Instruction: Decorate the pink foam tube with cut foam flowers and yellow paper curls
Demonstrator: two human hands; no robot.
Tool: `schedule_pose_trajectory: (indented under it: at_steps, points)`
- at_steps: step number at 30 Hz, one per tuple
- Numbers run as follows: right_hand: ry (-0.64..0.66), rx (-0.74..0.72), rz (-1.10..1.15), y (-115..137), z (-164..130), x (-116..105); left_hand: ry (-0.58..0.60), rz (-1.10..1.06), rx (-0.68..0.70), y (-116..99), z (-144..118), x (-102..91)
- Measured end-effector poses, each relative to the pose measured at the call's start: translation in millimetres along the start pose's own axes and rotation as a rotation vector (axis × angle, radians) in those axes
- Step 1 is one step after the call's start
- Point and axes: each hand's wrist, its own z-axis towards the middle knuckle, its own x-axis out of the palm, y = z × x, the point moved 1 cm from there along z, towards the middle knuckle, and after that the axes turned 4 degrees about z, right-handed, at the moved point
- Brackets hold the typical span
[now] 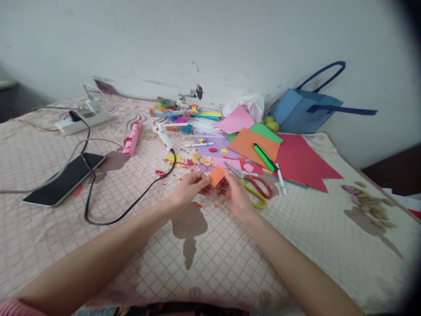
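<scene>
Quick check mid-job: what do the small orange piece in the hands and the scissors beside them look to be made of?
The orange piece, pinched between left hand and right hand, looks like thin matte craft paper: flat, uniform colour, clean cut edges, like the sheets behind it. The scissors seem to have grey metal blades and glossy plastic handles, one red, one yellow; the blades are too small to be sure of.

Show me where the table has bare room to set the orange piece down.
Bare cloth lies near the table edge between the forearms, and right of the scissors before the nuts. Crowded: paper scraps and sheets behind both hands.
</scene>
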Motion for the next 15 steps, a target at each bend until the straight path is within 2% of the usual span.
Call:
schedule_pose_trajectory:
  at_steps: [7,10,15]
  points:
    - [0.008,-0.061,-0.095,2.9,0.4,-0.9,0.003,0.128,0.001,1.1,0.3,0.0]
    - [0.028,-0.038,-0.084,1.4,0.5,-0.9,0.042,0.155,-0.005,2.6,1.1,-0.4]
    - [0.073,-0.025,-0.132,-0.7,1.9,-2.9,0.039,0.171,0.006,3.4,1.9,-2.6]
